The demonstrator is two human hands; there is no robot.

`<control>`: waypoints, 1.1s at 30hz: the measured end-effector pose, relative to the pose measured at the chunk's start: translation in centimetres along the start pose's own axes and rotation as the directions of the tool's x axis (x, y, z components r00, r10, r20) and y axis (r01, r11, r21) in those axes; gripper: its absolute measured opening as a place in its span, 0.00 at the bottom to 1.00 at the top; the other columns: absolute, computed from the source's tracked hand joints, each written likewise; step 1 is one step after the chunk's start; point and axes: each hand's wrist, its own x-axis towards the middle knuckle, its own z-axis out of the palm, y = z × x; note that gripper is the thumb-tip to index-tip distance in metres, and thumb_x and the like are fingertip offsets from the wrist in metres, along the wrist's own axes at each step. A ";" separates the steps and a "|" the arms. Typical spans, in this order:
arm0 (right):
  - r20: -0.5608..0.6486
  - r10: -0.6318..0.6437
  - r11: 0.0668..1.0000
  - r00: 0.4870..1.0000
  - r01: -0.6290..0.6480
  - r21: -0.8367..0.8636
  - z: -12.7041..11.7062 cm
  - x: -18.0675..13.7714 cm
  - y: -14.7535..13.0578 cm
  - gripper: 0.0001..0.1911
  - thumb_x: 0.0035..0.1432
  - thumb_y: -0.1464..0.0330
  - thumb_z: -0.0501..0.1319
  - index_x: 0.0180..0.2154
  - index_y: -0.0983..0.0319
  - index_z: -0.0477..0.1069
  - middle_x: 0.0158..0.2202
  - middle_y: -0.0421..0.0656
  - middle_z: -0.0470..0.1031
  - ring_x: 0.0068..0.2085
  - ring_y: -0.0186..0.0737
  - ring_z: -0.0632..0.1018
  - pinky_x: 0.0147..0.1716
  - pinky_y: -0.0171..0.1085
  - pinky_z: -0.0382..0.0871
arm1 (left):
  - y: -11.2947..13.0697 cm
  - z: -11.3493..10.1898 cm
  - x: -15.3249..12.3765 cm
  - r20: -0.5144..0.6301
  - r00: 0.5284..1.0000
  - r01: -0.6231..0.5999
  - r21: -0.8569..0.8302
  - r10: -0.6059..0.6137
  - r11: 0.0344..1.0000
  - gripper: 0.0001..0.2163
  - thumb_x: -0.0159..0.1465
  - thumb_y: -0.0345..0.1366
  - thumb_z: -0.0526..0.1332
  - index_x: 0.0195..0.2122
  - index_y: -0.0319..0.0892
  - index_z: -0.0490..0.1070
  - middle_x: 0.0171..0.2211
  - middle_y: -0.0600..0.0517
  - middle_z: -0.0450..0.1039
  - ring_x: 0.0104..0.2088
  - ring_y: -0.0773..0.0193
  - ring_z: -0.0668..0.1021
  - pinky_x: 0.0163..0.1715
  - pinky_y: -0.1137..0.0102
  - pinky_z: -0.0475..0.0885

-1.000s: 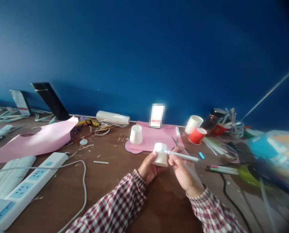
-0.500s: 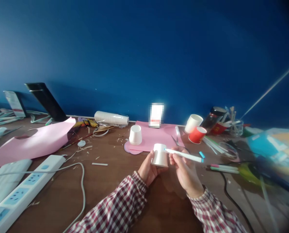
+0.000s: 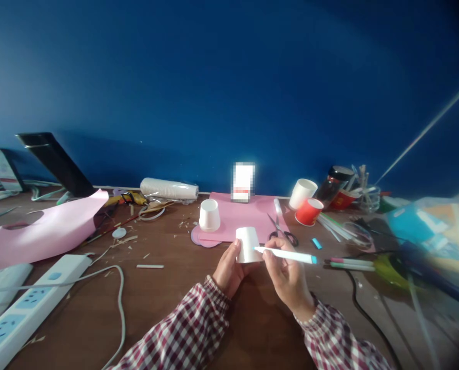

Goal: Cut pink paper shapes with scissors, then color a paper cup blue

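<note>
A white paper cup (image 3: 247,245), upside down, is held by my left hand (image 3: 228,267), with the thumb on its left side and fingers beneath. My right hand (image 3: 289,275) is closed round a white marker with light blue ends (image 3: 291,255). Its tip meets or nearly meets the right side of the cup; I cannot tell which. Just beyond my right hand lie scissors (image 3: 279,228) and a small blue cap (image 3: 316,243). Another white cup (image 3: 209,216) stands upside down on the pink paper (image 3: 241,213).
A phone with a blurred screen (image 3: 243,182) leans at the wall. To the right are a red cup (image 3: 308,211), a white cup (image 3: 303,193), a dark-lidded jar (image 3: 334,185) and markers (image 3: 352,264). A power strip (image 3: 33,303) and stacked cups (image 3: 170,189) are on the left.
The marker tip has moved lower, from near the top of the cup to its side. The camera view has turned slightly right, and more of the scissors shows.
</note>
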 end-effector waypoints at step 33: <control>-0.107 -0.082 0.995 0.991 0.075 -0.065 0.0 0.1 0.3 0.03 0.60 0.67 0.54 0.34 0.60 0.63 0.29 0.42 0.67 0.28 0.37 0.70 0.27 0.35 0.67 | -0.8 0.1 0.4 -0.087 0.993 -0.076 0.052 0.080 0.996 0.17 0.60 0.45 0.56 0.44 0.37 0.68 0.39 0.44 0.72 0.39 0.57 0.74 0.39 0.63 0.70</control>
